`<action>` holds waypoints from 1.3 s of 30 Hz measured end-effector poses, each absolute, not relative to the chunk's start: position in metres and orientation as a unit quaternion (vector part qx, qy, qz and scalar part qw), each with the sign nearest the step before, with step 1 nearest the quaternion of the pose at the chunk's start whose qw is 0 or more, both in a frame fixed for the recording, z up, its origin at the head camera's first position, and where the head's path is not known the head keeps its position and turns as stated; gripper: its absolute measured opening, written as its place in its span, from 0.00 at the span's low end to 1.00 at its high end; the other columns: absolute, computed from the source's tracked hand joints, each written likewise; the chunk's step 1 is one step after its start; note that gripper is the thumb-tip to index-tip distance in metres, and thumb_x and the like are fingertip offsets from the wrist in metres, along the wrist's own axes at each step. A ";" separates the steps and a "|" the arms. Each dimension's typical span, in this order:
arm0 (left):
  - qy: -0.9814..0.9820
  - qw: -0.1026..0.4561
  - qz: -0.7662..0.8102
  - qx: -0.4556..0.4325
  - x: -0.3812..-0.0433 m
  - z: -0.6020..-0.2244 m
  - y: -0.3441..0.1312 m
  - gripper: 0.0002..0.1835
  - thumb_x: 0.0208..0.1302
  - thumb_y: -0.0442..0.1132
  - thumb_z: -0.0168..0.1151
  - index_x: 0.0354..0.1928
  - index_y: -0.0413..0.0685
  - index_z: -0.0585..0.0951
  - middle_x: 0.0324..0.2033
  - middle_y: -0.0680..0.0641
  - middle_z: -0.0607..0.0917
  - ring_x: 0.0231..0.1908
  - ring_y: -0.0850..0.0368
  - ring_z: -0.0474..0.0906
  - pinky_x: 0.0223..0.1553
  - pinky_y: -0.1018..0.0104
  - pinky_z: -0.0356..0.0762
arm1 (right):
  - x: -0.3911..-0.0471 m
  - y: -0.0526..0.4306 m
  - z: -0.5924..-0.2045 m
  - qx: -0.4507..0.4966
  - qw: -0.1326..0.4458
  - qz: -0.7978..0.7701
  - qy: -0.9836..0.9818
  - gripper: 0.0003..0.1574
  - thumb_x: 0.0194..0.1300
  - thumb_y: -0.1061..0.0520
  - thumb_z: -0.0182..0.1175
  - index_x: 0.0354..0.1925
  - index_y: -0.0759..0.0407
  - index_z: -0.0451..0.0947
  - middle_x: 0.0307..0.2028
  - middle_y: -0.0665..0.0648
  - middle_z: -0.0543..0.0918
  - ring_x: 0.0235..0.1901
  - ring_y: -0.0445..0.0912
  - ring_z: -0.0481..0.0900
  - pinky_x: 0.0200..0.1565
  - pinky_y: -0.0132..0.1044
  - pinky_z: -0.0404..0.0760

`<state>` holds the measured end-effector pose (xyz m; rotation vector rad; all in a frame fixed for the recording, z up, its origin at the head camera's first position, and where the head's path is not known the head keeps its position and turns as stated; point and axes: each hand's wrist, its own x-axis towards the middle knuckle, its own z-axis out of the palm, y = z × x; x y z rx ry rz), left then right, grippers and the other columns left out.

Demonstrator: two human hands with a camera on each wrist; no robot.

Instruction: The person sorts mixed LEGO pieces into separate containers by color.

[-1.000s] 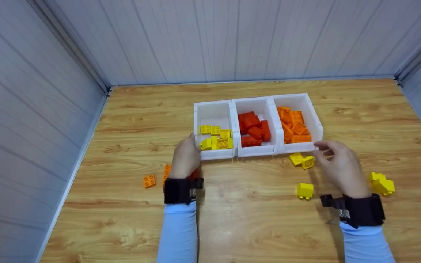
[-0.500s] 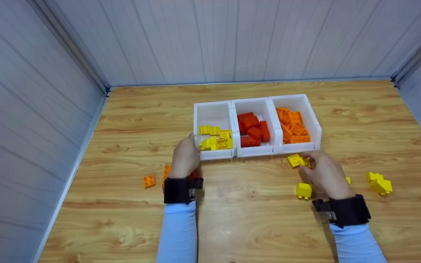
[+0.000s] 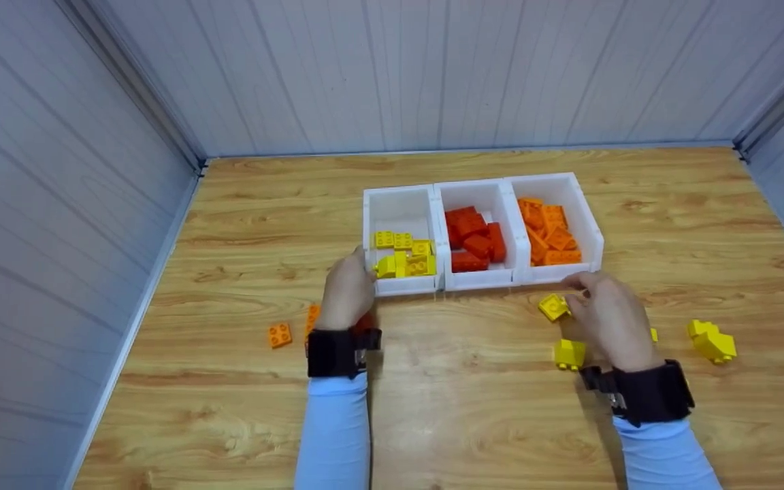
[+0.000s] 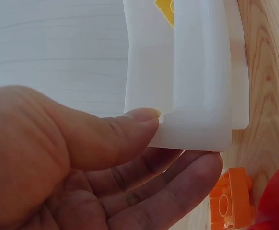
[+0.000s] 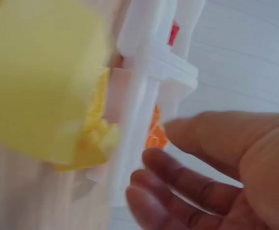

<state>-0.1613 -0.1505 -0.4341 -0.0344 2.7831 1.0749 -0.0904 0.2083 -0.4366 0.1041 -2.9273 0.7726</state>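
Note:
My left hand (image 3: 348, 292) pinches the near left corner of a white bin (image 3: 405, 284); in the left wrist view the thumb lies over the bin's rim and the fingers lie beneath. That bin contains several yellow toy bricks. My right hand (image 3: 613, 316) is just in front of the bin with orange bricks, its fingertips right beside a studded yellow brick (image 3: 552, 307). In the right wrist view its thumb and fingers (image 5: 149, 206) are bent with a gap between them, and nothing shows in the gap. Nearer me stands a yellow block (image 3: 569, 354).
Joined to the left bin are a middle bin (image 3: 480, 280) of red bricks and a right bin (image 3: 555, 273) of orange ones. Yellow bricks (image 3: 713, 344) lie farther right. An orange brick (image 3: 280, 335) lies left of my left hand, which partly covers other orange and red bricks.
My right hand has moved left and nearer me from the right bin's front corner to the yellow bricks, covering one of them. The left hand keeps its hold on the bin.

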 end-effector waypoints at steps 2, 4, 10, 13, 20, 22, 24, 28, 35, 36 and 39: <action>0.929 0.080 0.361 -0.011 -0.161 -0.435 -0.150 0.27 0.73 0.30 0.51 0.73 0.36 0.62 0.64 0.37 0.74 0.61 0.49 0.72 0.61 0.55 0.71 | -0.091 0.208 -0.437 0.031 0.025 0.252 -0.967 0.15 0.65 0.64 0.62 0.49 0.69 0.81 0.42 0.69 0.83 0.40 0.61 0.80 0.41 0.56 0.78; 0.928 0.079 0.364 -0.012 -0.162 -0.435 -0.150 0.27 0.73 0.30 0.51 0.73 0.37 0.63 0.63 0.38 0.74 0.60 0.50 0.72 0.60 0.56 0.72 | -0.092 0.210 -0.442 0.028 -0.003 0.247 -0.969 0.17 0.64 0.63 0.64 0.51 0.70 0.80 0.44 0.70 0.83 0.42 0.62 0.80 0.42 0.57 0.78; 0.928 0.062 0.367 -0.002 -0.162 -0.436 -0.151 0.25 0.72 0.28 0.52 0.70 0.38 0.67 0.56 0.40 0.80 0.50 0.52 0.77 0.51 0.58 0.77 | -0.091 0.216 -0.452 0.035 -0.005 0.247 -0.968 0.14 0.63 0.67 0.63 0.48 0.68 0.81 0.43 0.71 0.83 0.34 0.58 0.79 0.36 0.51 0.76; 0.928 0.059 0.368 0.001 -0.161 -0.436 -0.152 0.25 0.72 0.28 0.52 0.70 0.37 0.68 0.54 0.40 0.81 0.47 0.52 0.77 0.48 0.59 0.77 | -0.093 0.211 -0.442 0.054 0.030 0.250 -0.966 0.12 0.62 0.69 0.63 0.46 0.69 0.82 0.40 0.70 0.84 0.30 0.55 0.78 0.33 0.48 0.75; 0.933 0.057 0.356 0.000 -0.162 -0.436 -0.152 0.25 0.72 0.28 0.54 0.70 0.37 0.68 0.56 0.39 0.80 0.52 0.51 0.77 0.53 0.56 0.76 | -0.128 0.150 -0.399 0.141 0.038 0.296 -0.944 0.13 0.64 0.65 0.65 0.48 0.64 0.83 0.44 0.62 0.86 0.41 0.55 0.81 0.44 0.51 0.79; 0.933 0.057 0.354 -0.001 -0.161 -0.436 -0.152 0.25 0.72 0.29 0.54 0.70 0.37 0.68 0.57 0.39 0.79 0.54 0.50 0.76 0.55 0.56 0.75 | -0.145 0.125 -0.391 0.172 0.025 0.305 -0.937 0.13 0.65 0.65 0.65 0.49 0.63 0.83 0.45 0.61 0.85 0.42 0.53 0.81 0.45 0.49 0.80; 0.933 0.060 0.356 -0.002 -0.161 -0.436 -0.150 0.26 0.72 0.29 0.54 0.70 0.37 0.67 0.58 0.39 0.79 0.55 0.50 0.76 0.56 0.56 0.74 | -0.161 0.102 -0.386 0.200 0.010 0.296 -0.934 0.14 0.66 0.64 0.64 0.50 0.62 0.83 0.46 0.60 0.85 0.43 0.52 0.80 0.46 0.48 0.80; 0.932 0.061 0.357 0.001 -0.160 -0.437 -0.148 0.26 0.72 0.29 0.54 0.70 0.37 0.68 0.57 0.39 0.79 0.54 0.50 0.76 0.55 0.56 0.75 | -0.188 0.067 -0.387 0.244 -0.015 0.256 -0.935 0.14 0.66 0.63 0.65 0.50 0.61 0.83 0.47 0.60 0.84 0.46 0.52 0.80 0.49 0.46 0.79; 0.935 0.048 0.350 0.010 -0.161 -0.437 -0.150 0.26 0.71 0.29 0.56 0.69 0.36 0.68 0.56 0.36 0.80 0.55 0.47 0.77 0.56 0.55 0.75 | -0.201 0.051 -0.391 0.303 -0.045 0.213 -0.928 0.15 0.66 0.61 0.65 0.51 0.61 0.83 0.49 0.59 0.84 0.45 0.52 0.80 0.49 0.44 0.79; 0.936 0.045 0.349 0.009 -0.161 -0.437 -0.152 0.26 0.70 0.29 0.56 0.69 0.36 0.68 0.56 0.36 0.80 0.54 0.46 0.77 0.56 0.54 0.75 | -0.201 0.052 -0.391 0.311 -0.042 0.211 -0.926 0.14 0.67 0.61 0.64 0.51 0.60 0.83 0.49 0.59 0.84 0.45 0.52 0.80 0.49 0.44 0.79; 0.937 0.038 0.346 0.017 -0.161 -0.438 -0.152 0.25 0.70 0.28 0.56 0.67 0.34 0.69 0.54 0.36 0.81 0.53 0.45 0.78 0.54 0.54 0.76 | -0.194 0.064 -0.387 0.330 -0.020 0.210 -0.920 0.13 0.67 0.61 0.63 0.50 0.61 0.83 0.47 0.59 0.84 0.42 0.53 0.79 0.47 0.44 0.79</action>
